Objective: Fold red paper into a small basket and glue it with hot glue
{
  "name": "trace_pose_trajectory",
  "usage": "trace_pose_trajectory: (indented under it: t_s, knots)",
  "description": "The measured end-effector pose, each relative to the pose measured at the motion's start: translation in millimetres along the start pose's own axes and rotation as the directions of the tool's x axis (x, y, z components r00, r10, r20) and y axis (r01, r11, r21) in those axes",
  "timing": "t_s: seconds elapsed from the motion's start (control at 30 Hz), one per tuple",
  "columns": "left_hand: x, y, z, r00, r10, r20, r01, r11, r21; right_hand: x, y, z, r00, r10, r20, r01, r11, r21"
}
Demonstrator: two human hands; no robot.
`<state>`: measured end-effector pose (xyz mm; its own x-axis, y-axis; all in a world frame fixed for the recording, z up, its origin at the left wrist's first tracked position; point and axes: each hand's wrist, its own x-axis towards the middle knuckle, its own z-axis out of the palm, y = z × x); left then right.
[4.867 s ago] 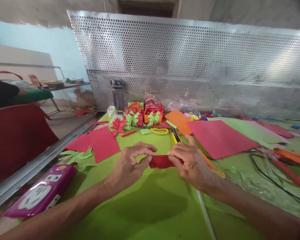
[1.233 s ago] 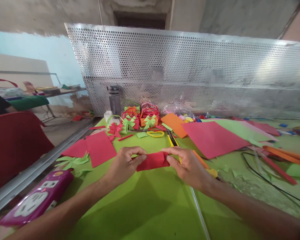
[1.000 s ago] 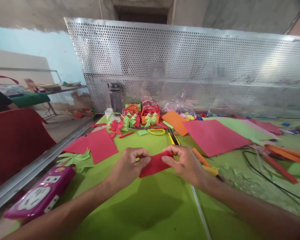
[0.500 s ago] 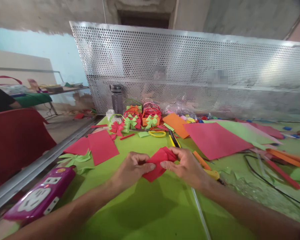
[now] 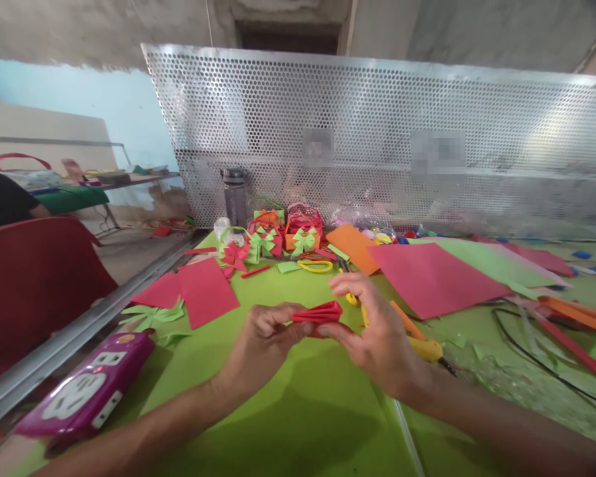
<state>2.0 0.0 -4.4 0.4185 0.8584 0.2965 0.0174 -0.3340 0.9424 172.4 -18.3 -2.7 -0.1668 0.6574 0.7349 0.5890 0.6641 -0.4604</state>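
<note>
A folded red paper piece (image 5: 318, 313) is held above the green table surface, seen nearly edge-on with its layers showing. My left hand (image 5: 268, 338) pinches its left end between thumb and fingers. My right hand (image 5: 377, 338) has its thumb against the paper's lower right edge, while its fingers are raised and spread away from the paper. Beyond the hands lie yellow-handled scissors (image 5: 314, 266). A yellow tool (image 5: 424, 348), probably a glue gun, is partly hidden behind my right hand.
Small paper bags with bows (image 5: 302, 228) and a bottle (image 5: 234, 197) stand before a perforated metal panel (image 5: 288, 99). Red sheets (image 5: 207, 291) lie left, larger sheets (image 5: 437, 278) right. A purple power strip (image 5: 87, 384) sits at left; a black cable (image 5: 531, 358) crosses the right.
The red paper has been tilted from showing its flat face to nearly edge-on. My right fingers have come off its top and lifted, leaving the thumb against it.
</note>
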Motion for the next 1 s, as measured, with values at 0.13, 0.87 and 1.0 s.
trace_pose_trajectory:
  t_s: [0.13, 0.87, 1.0]
  knots:
    - [-2.6, -2.4, 2.4, 0.996, -0.082, -0.023, 0.081, 0.996, -0.044, 0.4, -0.2, -0.2, 0.994, 0.106, -0.023, -0.101, 0.985, 0.14]
    - [-12.0, -5.7, 13.8, 0.998, 0.055, -0.02, -0.051, 0.988, 0.145, 1.1, -14.3, 11.1, 0.977, 0.186, 0.103, -0.211, 0.897, 0.388]
    - [-11.5, -5.7, 16.7, 0.998, 0.053, -0.022, -0.052, 0.996, 0.074, 1.1, -14.4, 9.7, 0.973, 0.196, 0.118, -0.226, 0.906, 0.358]
